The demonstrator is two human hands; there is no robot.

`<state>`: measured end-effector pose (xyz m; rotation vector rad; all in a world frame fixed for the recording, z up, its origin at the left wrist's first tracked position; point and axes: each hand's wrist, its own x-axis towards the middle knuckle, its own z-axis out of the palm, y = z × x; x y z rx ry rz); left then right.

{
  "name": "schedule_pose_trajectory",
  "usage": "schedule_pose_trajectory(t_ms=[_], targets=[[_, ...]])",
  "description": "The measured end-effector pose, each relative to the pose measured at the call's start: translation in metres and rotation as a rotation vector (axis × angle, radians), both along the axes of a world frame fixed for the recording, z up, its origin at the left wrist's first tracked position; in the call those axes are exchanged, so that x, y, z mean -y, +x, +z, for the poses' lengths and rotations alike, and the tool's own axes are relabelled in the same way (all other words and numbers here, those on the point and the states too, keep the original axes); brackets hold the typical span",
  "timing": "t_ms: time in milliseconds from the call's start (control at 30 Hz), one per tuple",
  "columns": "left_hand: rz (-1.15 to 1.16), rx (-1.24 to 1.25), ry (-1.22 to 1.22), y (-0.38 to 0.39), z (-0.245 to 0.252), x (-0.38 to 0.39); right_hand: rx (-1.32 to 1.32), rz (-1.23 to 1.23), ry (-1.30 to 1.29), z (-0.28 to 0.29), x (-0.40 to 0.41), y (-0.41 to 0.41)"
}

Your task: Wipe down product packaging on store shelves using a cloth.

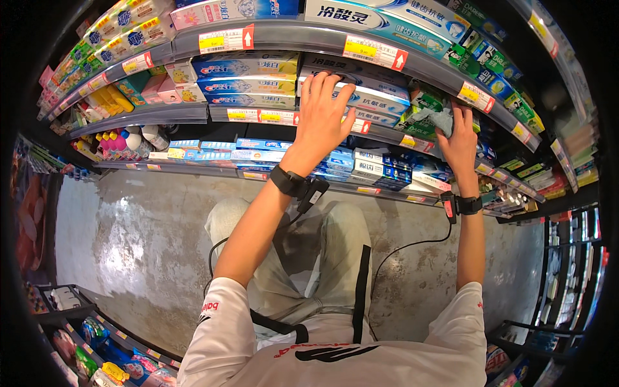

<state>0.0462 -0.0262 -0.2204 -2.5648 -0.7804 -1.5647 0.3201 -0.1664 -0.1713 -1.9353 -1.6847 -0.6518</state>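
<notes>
My left hand (325, 116) lies with fingers spread on a stack of blue and white toothpaste boxes (379, 99) on the middle shelf. To its left are stacked Crest toothpaste boxes (246, 86). My right hand (458, 133) is at the same shelf's right part, its fingers around a crumpled grey cloth (435, 120) against green Darlie toothpaste boxes (418, 129). Some of its fingertips are hidden at the shelf above.
An upper shelf edge with price tags (290, 39) overhangs both hands. Below, a lower shelf holds more toothpaste boxes (382, 169). Cables (420, 243) run from the wrist straps. Other stocked shelves (116, 334) stand behind at the lower left.
</notes>
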Motion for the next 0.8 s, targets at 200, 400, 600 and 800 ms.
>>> schedule_pose_trajectory(t_ms=[200, 400, 600, 800], targets=[[0.032, -0.064, -0.017, 0.003, -0.002, -0.003, 0.012, 0.001, -0.011, -0.003, -0.005, 0.013], [0.054, -0.072, -0.011, 0.002, 0.001, -0.004, -0.092, -0.062, 0.016, -0.008, -0.011, 0.014], [0.001, -0.005, -0.003, 0.0, 0.007, 0.001, -0.065, 0.107, 0.268, -0.022, 0.004, 0.011], [-0.632, 0.024, -0.492, 0.007, 0.033, 0.05, 0.013, 0.184, 0.511, -0.02, 0.036, -0.047]])
